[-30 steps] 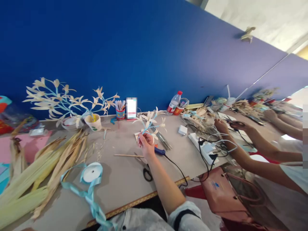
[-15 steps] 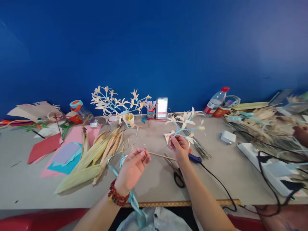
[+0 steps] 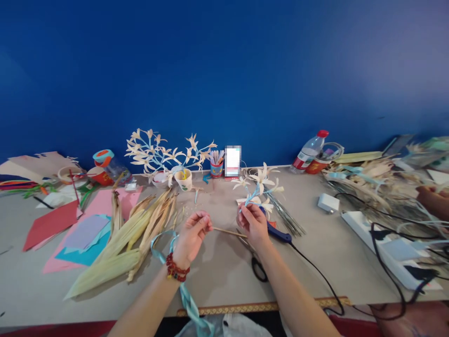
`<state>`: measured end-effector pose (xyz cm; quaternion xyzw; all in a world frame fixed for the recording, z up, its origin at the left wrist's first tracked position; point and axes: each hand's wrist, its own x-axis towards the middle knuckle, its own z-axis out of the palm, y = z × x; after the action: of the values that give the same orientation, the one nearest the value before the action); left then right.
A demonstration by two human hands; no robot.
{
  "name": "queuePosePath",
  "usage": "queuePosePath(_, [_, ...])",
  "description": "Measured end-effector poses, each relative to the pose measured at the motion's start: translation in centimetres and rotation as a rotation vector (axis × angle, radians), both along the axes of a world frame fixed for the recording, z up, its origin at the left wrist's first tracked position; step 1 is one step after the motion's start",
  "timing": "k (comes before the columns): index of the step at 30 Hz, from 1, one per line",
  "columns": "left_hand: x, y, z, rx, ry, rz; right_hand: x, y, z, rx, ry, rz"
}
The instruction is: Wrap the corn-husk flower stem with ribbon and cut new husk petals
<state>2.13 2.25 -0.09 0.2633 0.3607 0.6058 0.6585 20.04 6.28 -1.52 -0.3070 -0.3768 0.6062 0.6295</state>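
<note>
My right hand is closed around the blue-wrapped stem of a small sprig of cream husk flowers, held upright over the table. My left hand, with a red bead bracelet at the wrist, has its fingertips pinched together a short way left of it; what it pinches is too small to name. A light blue ribbon curls under the left hand and trails off the table's front edge. A thin wooden stick lies on the table between the two hands.
Dried corn husks lie left of my hands, coloured paper sheets beyond them. Scissors, a blue-handled corded tool, a cup of finished flowers, a bottle and a power strip surround them. Another person's hand works at right.
The view swung left and levelled. My left hand came into view and rose towards the right hand. The right hand drew the flower sprig slightly left and closer.
</note>
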Motion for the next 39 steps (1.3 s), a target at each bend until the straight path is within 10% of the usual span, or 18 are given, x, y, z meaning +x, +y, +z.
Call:
queuePosePath(10, [0.2,0.3,-2.8,-0.006,0.237,-0.059,-0.2,0.2,-0.7,-0.041,-0.019,0.034])
queuePosePath(26, [1.9,-0.6,-2.3,0.201,0.618,-0.239,-1.2,-0.7,-1.5,-0.032,-0.213,0.121])
queuePosePath(39, [2.5,-1.2,-2.1,0.248,0.472,-0.241,-0.8,-1.8,0.1,0.109,-0.285,0.157])
